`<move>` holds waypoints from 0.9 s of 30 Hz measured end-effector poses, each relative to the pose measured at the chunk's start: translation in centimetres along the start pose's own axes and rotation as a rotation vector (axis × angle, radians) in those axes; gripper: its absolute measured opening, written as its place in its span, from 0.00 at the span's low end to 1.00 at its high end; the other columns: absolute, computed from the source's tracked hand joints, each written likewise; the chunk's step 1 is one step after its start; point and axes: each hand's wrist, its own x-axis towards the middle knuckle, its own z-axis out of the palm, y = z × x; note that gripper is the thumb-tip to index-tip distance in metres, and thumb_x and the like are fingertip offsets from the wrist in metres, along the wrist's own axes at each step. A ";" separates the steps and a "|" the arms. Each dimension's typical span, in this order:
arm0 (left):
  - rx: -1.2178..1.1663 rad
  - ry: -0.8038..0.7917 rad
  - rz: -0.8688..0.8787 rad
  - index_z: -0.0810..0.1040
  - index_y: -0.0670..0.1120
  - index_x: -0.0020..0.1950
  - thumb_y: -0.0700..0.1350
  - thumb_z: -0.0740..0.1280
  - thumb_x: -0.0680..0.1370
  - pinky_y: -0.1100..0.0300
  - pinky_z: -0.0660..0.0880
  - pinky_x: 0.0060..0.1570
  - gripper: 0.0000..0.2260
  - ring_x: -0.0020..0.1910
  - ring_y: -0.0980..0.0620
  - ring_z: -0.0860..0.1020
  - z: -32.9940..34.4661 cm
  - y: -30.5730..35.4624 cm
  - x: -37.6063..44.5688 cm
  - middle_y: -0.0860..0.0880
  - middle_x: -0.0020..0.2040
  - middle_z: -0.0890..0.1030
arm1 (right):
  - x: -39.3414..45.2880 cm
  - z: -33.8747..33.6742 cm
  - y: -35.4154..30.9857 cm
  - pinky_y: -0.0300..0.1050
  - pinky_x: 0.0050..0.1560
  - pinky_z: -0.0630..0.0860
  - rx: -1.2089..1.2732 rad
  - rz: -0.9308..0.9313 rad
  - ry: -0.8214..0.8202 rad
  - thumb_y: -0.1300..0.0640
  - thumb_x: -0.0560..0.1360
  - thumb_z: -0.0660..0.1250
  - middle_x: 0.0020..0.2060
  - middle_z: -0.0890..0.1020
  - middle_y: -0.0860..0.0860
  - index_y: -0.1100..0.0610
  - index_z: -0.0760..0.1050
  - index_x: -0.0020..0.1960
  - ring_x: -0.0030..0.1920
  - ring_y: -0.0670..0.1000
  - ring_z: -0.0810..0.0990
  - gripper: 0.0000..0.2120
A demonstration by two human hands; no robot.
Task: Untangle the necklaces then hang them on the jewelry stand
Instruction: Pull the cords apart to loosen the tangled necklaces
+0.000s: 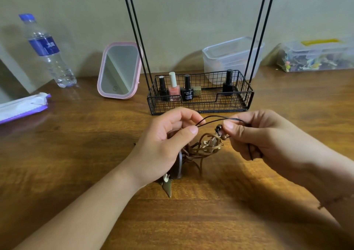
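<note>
Necklaces (206, 146), a knot of brown cords, beads and pendants, hang between two hands above a wooden table (76, 154). The left hand (162, 144) pinches a thin black cord (216, 117) between thumb and forefinger; the right hand (254, 134) pinches the same cord just beside a dark bead. Behind them, the jewelry stand (199, 96) keeps four nail polish bottles (174, 86) upright in its wire basket. Farther right, against the wall, a clear plastic tub (229, 58) cannot be seen into, and a lidded clear box (316, 58) holds colourful small items.
</note>
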 end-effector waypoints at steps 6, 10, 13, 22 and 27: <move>0.033 -0.123 -0.005 0.82 0.47 0.53 0.52 0.69 0.76 0.60 0.78 0.44 0.11 0.43 0.52 0.83 0.1 0.2 -0.1 0.47 0.43 0.85 | 0.0 0.2 0.1 0.36 0.25 0.59 -0.039 -0.003 0.004 0.49 0.69 0.68 0.23 0.66 0.48 0.51 0.83 0.34 0.25 0.46 0.62 0.09; 0.145 -0.043 0.072 0.82 0.52 0.47 0.51 0.71 0.74 0.55 0.80 0.38 0.06 0.39 0.54 0.80 0.0 0.2 -0.2 0.49 0.38 0.81 | 0.2 0.2 0.1 0.39 0.25 0.57 -0.045 0.005 0.037 0.49 0.67 0.69 0.23 0.66 0.49 0.52 0.84 0.36 0.25 0.46 0.61 0.08; 0.234 0.009 0.123 0.82 0.53 0.45 0.50 0.70 0.75 0.46 0.80 0.34 0.02 0.41 0.50 0.81 0.1 0.2 -0.3 0.51 0.40 0.81 | 0.2 0.1 0.2 0.39 0.26 0.56 -0.044 0.021 0.059 0.47 0.64 0.70 0.22 0.65 0.49 0.54 0.84 0.36 0.25 0.47 0.61 0.10; 0.245 -0.067 0.163 0.81 0.48 0.45 0.45 0.72 0.76 0.68 0.74 0.40 0.02 0.43 0.54 0.78 0.1 0.3 -0.2 0.53 0.45 0.79 | 0.4 0.2 0.5 0.37 0.22 0.56 0.058 0.033 0.208 0.48 0.64 0.70 0.22 0.62 0.49 0.57 0.84 0.37 0.24 0.47 0.60 0.12; 0.282 -0.129 0.042 0.78 0.48 0.44 0.41 0.71 0.77 0.72 0.72 0.28 0.04 0.32 0.62 0.76 0.1 0.5 -0.4 0.55 0.37 0.80 | 0.2 0.4 0.2 0.40 0.26 0.58 0.114 -0.028 0.227 0.49 0.65 0.70 0.22 0.64 0.47 0.55 0.83 0.35 0.27 0.49 0.62 0.09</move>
